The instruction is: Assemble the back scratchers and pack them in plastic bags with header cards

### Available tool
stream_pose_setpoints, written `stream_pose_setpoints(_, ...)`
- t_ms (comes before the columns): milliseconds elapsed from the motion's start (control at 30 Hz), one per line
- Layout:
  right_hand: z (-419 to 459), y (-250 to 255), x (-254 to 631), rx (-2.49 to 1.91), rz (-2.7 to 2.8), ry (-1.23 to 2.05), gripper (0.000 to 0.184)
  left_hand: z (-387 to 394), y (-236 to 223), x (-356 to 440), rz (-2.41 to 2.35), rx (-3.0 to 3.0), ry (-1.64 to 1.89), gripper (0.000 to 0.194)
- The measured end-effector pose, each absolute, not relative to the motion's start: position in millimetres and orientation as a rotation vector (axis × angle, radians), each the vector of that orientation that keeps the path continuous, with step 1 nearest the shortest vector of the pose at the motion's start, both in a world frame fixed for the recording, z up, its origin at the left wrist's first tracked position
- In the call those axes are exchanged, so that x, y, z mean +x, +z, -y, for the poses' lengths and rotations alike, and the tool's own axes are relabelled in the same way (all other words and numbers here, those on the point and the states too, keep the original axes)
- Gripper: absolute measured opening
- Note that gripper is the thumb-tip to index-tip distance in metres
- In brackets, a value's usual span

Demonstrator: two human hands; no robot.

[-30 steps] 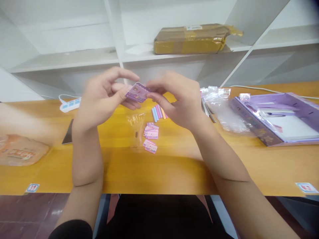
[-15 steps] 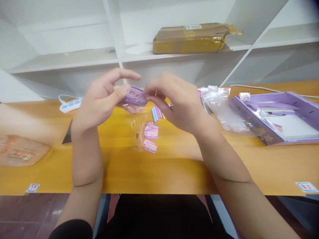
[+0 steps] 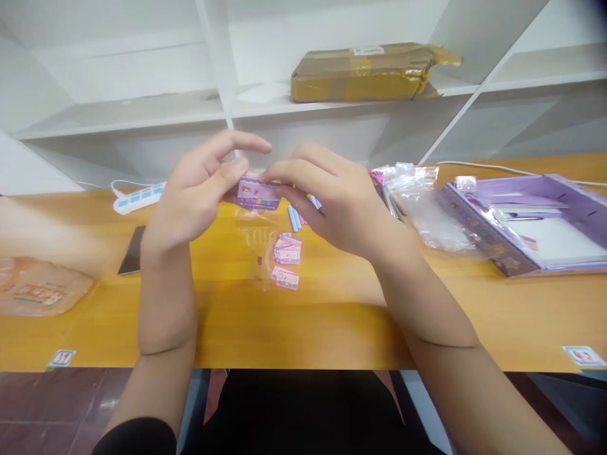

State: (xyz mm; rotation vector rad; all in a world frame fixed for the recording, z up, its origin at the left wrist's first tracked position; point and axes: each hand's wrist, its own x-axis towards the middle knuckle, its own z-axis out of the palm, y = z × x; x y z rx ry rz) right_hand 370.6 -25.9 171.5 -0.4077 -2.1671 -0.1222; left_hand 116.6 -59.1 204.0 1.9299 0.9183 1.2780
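A small purple printed card [image 3: 258, 194] is held up between my two hands, above the table. My left hand [image 3: 192, 189] grips its left end with thumb and lower fingers, the index finger stretched out over it. My right hand [image 3: 329, 193] pinches the card's upper right corner. Beneath, a stack of small pink cards [image 3: 287, 249] lies on the table, with more pink cards [image 3: 285, 278] just in front. A clear plastic bag [image 3: 260, 243] lies beside them. Blue and pink sticks [image 3: 294, 218] are partly hidden behind my right hand.
To the right lie clear plastic bags [image 3: 427, 208] and an open purple box [image 3: 512, 253] holding a pen and papers. A power strip [image 3: 137, 198], a dark phone-like slab [image 3: 131, 253] and an orange package [image 3: 45, 287] are at left. A taped carton [image 3: 363, 74] sits on the shelf.
The purple card has tilted so its printed face turns more toward me, and it sits slightly lower. My right hand has shifted a little to the left along it.
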Motion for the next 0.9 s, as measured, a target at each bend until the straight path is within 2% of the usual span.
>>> stream_pose_setpoints(233,22.6,167.3,368.8,-0.368,2.148,-0.083,0.033,55.8,199.4,119.1,-0.959,1.877,1.328,0.029)
stream_pose_setpoints(900,23.3,165.9,370.4,-0.326,2.184,-0.102,0.031,63.8,206.6,122.4,-0.944,1.851,1.303,0.029)
